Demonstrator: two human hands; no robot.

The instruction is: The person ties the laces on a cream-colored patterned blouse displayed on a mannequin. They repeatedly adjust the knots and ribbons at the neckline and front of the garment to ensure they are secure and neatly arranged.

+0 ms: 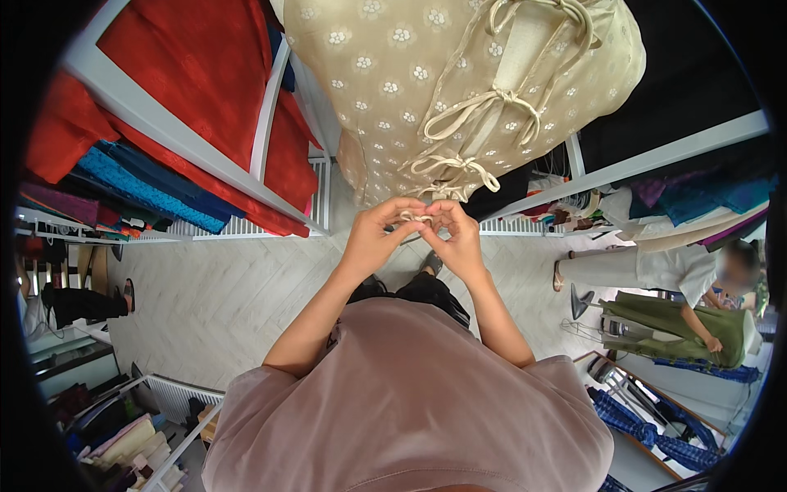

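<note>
A beige garment with small white flowers (384, 86) hangs in front of me at the top of the view. Fabric ties run down its front, several of them knotted in bows (507, 97). At its lower end my left hand (384, 227) and my right hand (452, 230) meet, fingertips nearly touching. Between them they pinch the loops of a small cream fabric bow (416, 217), left loop in the left fingers, right loop in the right. Part of this bow is hidden behind the fingers.
White metal racks with red cloth (203, 67) and blue garments stand left; a rack (645, 163) with hung clothes stands right. Far right, a person (670, 267) handles a green garment (707, 323) on a dress form. Another person's leg (92, 304) shows far left. Cloth rolls lie lower left.
</note>
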